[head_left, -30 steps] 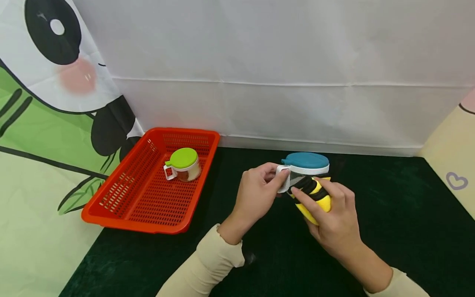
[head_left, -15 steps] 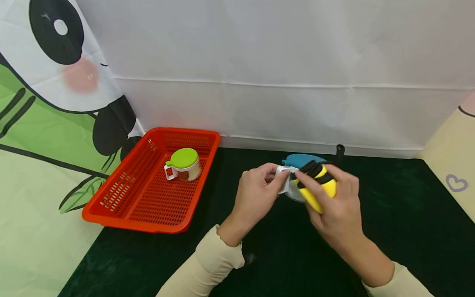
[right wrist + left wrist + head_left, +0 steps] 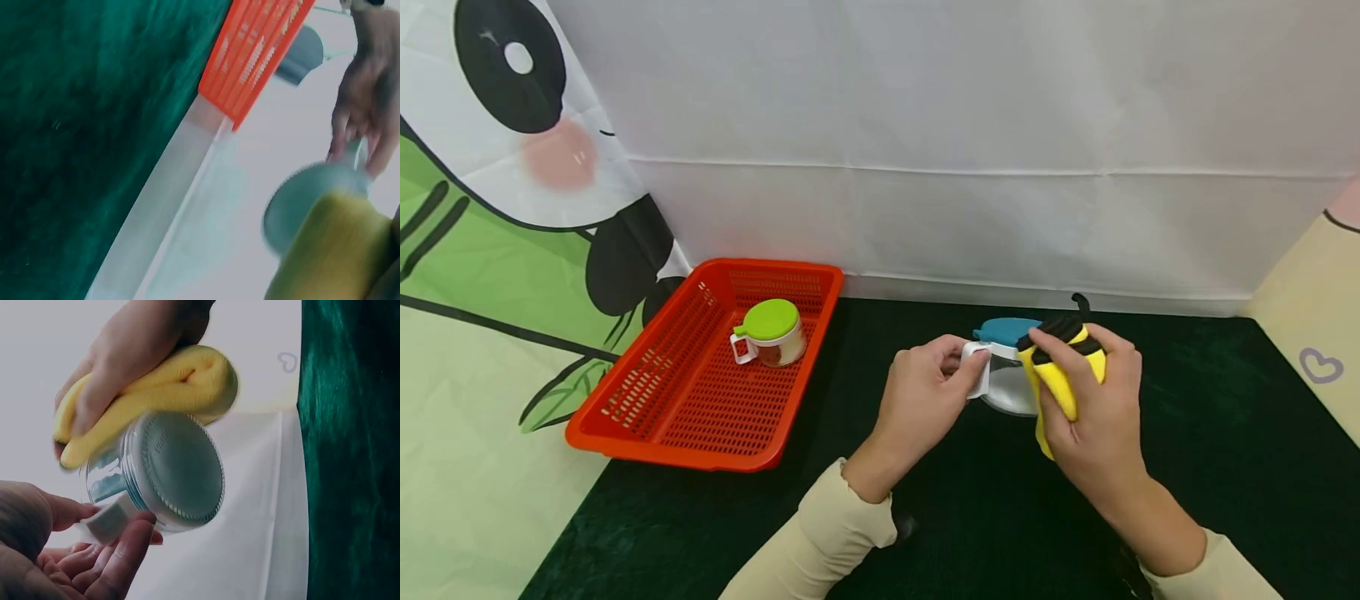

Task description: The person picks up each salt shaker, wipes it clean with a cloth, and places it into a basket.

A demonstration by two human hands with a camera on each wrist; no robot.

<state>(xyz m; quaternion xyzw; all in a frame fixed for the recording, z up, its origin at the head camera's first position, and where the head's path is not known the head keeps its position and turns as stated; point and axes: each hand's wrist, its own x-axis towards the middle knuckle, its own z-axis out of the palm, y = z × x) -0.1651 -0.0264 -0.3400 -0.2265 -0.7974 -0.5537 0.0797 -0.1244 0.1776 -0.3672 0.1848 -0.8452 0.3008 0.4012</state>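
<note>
A clear glass jar (image 3: 1009, 392) with a blue lid (image 3: 1006, 330) and white handle (image 3: 981, 383) is tilted above the dark green tabletop (image 3: 940, 517), its handle pinched between the left hand's (image 3: 917, 404) thumb and fingers. The right hand (image 3: 1101, 417) grips a bunched yellow-and-black cloth (image 3: 1063, 385) at the jar's side. Leftward, a red perforated plastic basket (image 3: 700, 417) holds another clear, white-handled jar (image 3: 781, 350), lidded in lime green.

The person wears plain cream sleeves (image 3: 793, 550), creased in soft folds, with slightly wavy-edged cuffs (image 3: 859, 510).
</note>
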